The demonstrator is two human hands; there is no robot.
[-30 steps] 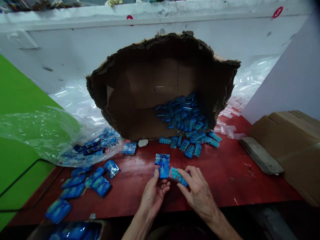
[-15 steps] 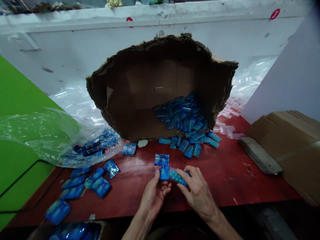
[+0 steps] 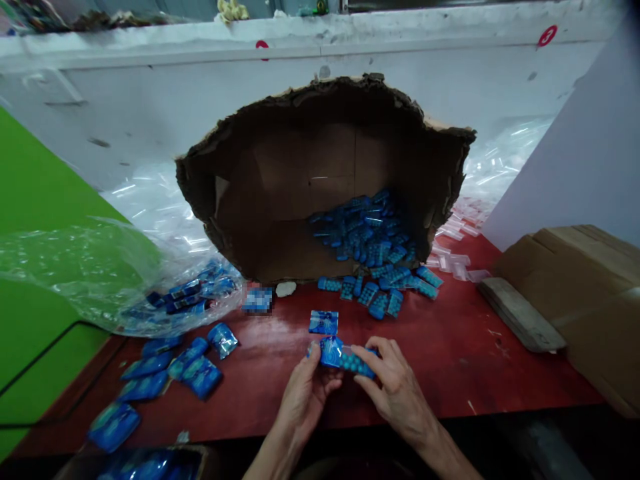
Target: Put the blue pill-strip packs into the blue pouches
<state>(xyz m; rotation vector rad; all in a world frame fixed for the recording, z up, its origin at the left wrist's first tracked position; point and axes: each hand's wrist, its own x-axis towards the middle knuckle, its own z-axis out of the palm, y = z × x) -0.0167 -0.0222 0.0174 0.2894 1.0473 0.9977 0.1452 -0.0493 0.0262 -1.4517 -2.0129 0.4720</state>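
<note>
Near the table's front edge, my left hand (image 3: 305,393) pinches a small blue packet (image 3: 330,351) between thumb and fingers. My right hand (image 3: 395,380) grips a clear pack of turquoise balls (image 3: 356,362) by its right end. The left end of this pack meets the blue packet and seems partly inside it. Just beyond my hands a flat blue packet (image 3: 323,323) lies on the red table (image 3: 425,333). More ball packs (image 3: 379,303) lie at the mouth of the cardboard box (image 3: 290,250), with a heap of them inside.
Blue packets (image 3: 201,377) lie at the left, beside a clear plastic bag (image 3: 107,293) holding more. An open box of blue packets (image 3: 200,460) stands at the lower left. A brown carton (image 3: 580,287) and a grey flat object (image 3: 520,317) are at the right.
The ball pack and the blue packet overlap a little more, and both sit slightly lower in view. My hands keep nearly the same grip. The whole view has shifted slightly.
</note>
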